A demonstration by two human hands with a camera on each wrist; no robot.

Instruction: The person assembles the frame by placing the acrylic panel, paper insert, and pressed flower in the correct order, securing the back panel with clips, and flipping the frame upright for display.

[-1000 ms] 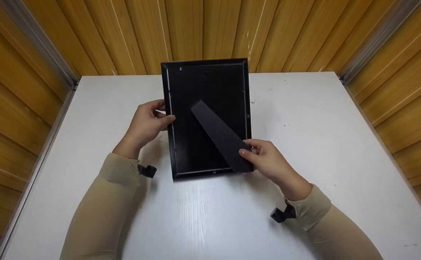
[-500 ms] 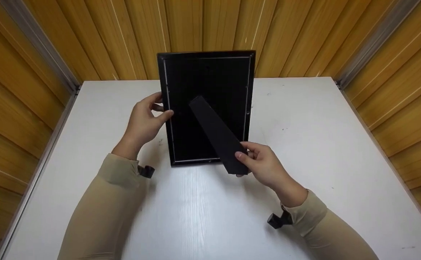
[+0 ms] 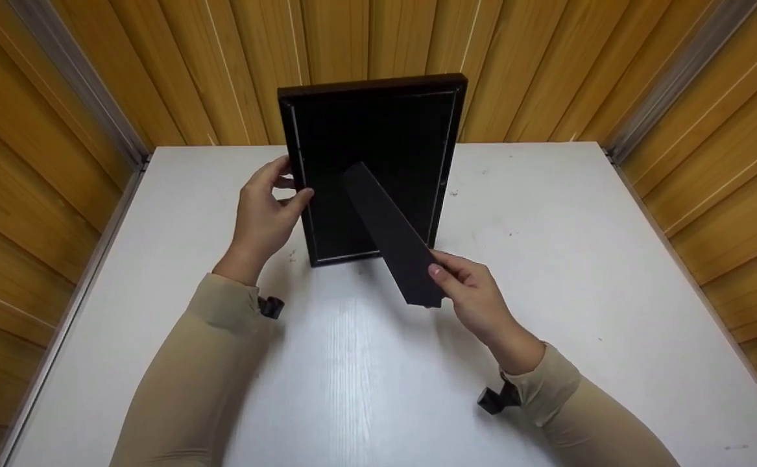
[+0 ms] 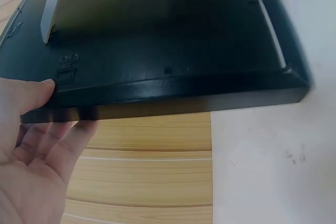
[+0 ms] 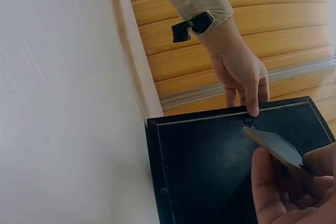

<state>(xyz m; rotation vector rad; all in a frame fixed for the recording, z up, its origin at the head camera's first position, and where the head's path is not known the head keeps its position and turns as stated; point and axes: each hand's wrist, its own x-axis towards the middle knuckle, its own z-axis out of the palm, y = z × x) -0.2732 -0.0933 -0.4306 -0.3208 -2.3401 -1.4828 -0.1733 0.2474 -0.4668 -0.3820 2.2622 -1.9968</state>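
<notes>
A black picture frame (image 3: 410, 136) is held up over the table, its back facing me and its top edge overlapping the rear wall in the head view. My left hand (image 3: 263, 214) grips the left side, thumb on the back and fingers behind. From the middle of the back a tapering black stand leg (image 3: 388, 227) slants down to the right, swung out from the panel. Its wide lower end is pinched by my right hand (image 3: 482, 295), thumb on top. In the right wrist view, a gap separates the leg (image 5: 275, 145) from the backing. The frame's front is hidden.
Under the frame lies a white table (image 3: 346, 383) with small dark marks. Wood-patterned panels (image 3: 333, 45) stand behind it and along both sides, with grey metal strips (image 3: 86, 71) at the corners. Small black devices (image 3: 498, 399) sit at both wrists.
The frame has tilted, its top rising and its bottom edge drawing away from me. The leg, pinched by the right hand, now stands out farther from the back and reaches below the frame's bottom edge.
</notes>
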